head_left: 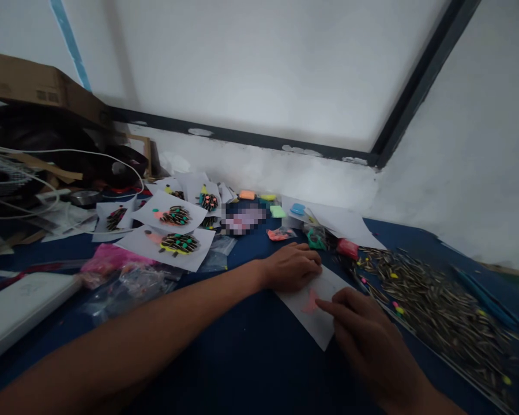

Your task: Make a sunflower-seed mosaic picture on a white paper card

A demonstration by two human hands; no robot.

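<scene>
A small white sheet of paper (318, 328) lies on the blue tabletop in front of me, turned at an angle. Pink modelling clay (311, 302) is spread on it in a small pointed shape. My left hand (292, 267) lies over the sheet's upper left edge, palm down, with its fingertips partly hidden. With its index finger stretched out, my right hand (365, 331) touches the pink clay from the right. The other fingers of that hand are bent beneath it, and nothing shows in its grip.
Striped sunflower seeds (441, 311) lie heaped at the right. Finished seed-and-clay hedgehog cards (179, 245) overlap at the left, near plastic bags (130, 288) and a white box (26, 311). Clay pieces, including an orange block (247, 195), stand along the back by the wall.
</scene>
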